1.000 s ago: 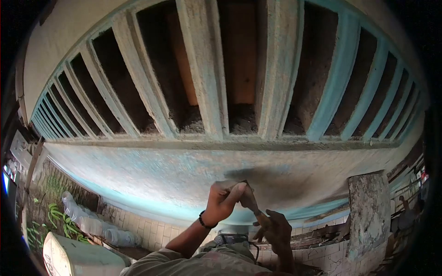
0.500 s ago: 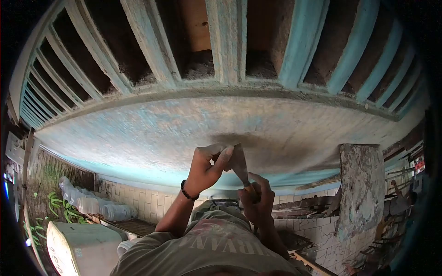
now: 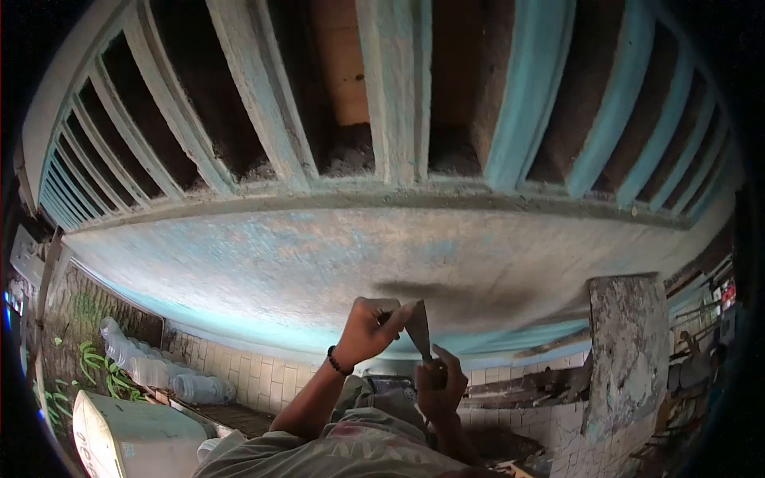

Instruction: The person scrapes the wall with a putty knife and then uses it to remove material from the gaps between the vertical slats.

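A putty knife (image 3: 417, 327) with a flat, widening metal blade is held upright in front of the wall (image 3: 319, 247), its wide end uppermost. My right hand (image 3: 444, 385) is closed around its handle, which the fingers mostly hide. At the blade's upper left edge, the thumb and curled fingers of my left hand (image 3: 368, 333) pinch the metal. A dark beaded bracelet (image 3: 339, 361) circles the left wrist. Both hands are a little apart from the wall, which has patchy, worn blue and beige paint.
Above the wall runs a row of blue-painted slats (image 3: 394, 95) over a ledge. A rough, weathered board (image 3: 625, 350) leans at the right. Clear plastic containers (image 3: 203, 387) and a pale bin (image 3: 143, 434) stand at lower left, near green leaves (image 3: 119, 368). Dark wooden planks (image 3: 518, 388) lie behind my right hand.
The view has tilted up, so the wall, ledge and hands appear lower. Both hands keep their hold on the putty knife, left on the blade and right on the handle.
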A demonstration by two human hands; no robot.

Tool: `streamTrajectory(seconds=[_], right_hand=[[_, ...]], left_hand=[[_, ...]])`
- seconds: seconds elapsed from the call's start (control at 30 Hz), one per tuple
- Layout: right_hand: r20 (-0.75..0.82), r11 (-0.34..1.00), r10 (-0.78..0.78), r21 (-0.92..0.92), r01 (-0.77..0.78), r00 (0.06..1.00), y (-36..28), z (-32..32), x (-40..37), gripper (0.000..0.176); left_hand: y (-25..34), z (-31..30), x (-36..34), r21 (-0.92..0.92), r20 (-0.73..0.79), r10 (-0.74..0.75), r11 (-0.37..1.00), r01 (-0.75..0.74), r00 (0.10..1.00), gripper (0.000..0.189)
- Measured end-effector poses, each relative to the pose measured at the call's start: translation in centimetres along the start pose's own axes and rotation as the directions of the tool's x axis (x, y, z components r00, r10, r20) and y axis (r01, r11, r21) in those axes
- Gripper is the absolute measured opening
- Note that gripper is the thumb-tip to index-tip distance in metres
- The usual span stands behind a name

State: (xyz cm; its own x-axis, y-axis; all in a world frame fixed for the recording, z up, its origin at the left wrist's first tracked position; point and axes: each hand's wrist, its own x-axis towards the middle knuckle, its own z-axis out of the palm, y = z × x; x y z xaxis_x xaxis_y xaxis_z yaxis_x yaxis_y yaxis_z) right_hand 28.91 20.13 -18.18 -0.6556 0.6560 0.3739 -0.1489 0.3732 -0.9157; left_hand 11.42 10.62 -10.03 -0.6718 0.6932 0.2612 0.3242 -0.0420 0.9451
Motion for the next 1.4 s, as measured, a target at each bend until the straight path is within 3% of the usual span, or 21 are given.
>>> streamTrajectory(seconds=[0.03, 0.13, 0.2, 0.3, 0.5, 0.6, 0.77, 0.87, 1.03, 1.13, 1.3, 1.4], right_hand=[[-0.014, 1.0, -0.02, -0.002, 0.02, 1.0, -0.1, 0.4, 0.3, 0.042], [0.003, 0.992, -0.106, -0.067, 0.106, 0.994, -2.3, -0.2, 0.7, 0.042], [0.012, 0.924, -0.349, -0.16, 0.346, 0.937, -2.0, -0.8, 2.0, 0.041], [0.009, 0.921, -0.372, -0.119, 0.37, 0.928, -4.1, -1.4, 2.5, 0.04], [-0.056, 0.873, -0.485, -0.085, 0.48, 0.872, -7.7, -1.3, 3.4, 0.036], [-0.001, 0.903, -0.425, -0.058, 0.425, 0.905, -9.1, -1.9, 3.9, 0.035], [-0.025, 0.916, -0.397, -0.067, 0.395, 0.917, -9.3, -1.8, 4.0, 0.033], [-0.08, 0.889, -0.458, -0.027, 0.458, 0.885, -9.5, -0.3, 6.3, 0.032], [-0.102, 0.822, -0.567, -0.021, 0.568, 0.817, -10.7, -0.4, 7.8, 0.035], [-0.091, 0.781, -0.624, -0.068, 0.621, 0.776, -12.3, -0.9, 9.2, 0.038], [-0.023, 0.832, -0.554, 0.022, 0.554, 0.832, -13.1, -1.3, 10.7, 0.038], [-0.063, 0.8, -0.597, 0.026, 0.599, 0.8, -12.7, -1.5, 12.1, 0.045]], left_hand=[[0.0, -0.2, 0.1, -0.024, 0.009, -0.03, 0.999, 0.03, 1.0, 0.039], [1.2, -1.0, 0.9, 0.076, 0.034, 0.103, 0.991, -0.106, 0.994, 0.037], [2.4, -2.2, 1.2, 0.082, 0.092, 0.124, 0.988, -0.132, 0.988, 0.035], [3.3, -2.3, 0.6, -0.066, 0.066, 0.13, 0.99, -0.125, 0.989, 0.032], [7.6, -1.9, 0.1, -0.017, -0.021, 0.271, 0.962, -0.271, 0.962, 0.021], [8.1, -1.8, 0.2, 0.019, -0.047, 0.314, 0.949, -0.314, 0.948, 0.018], [7.3, -1.2, -0.4, -0.131, -0.078, 0.159, 0.977, -0.169, 0.984, 0.011], [8.5, -1.1, 0.5, -0.208, -0.176, 0.141, 0.962, -0.177, 0.974, 0.008], [11.9, -2.3, 1.9, 0.058, -0.182, 0.322, 0.947, -0.316, 0.929, 0.009], [12.5, -4.6, 3.0, 0.394, -0.091, 0.515, 0.804, -0.444, 0.852, 0.013], [15.8, -5.5, 3.1, 0.364, -0.021, 0.513, 0.804, -0.471, 0.858, 0.013], [16.7, -6.1, 3.6, 0.488, 0.028, 0.671, 0.637, -0.596, 0.741, 0.015]])
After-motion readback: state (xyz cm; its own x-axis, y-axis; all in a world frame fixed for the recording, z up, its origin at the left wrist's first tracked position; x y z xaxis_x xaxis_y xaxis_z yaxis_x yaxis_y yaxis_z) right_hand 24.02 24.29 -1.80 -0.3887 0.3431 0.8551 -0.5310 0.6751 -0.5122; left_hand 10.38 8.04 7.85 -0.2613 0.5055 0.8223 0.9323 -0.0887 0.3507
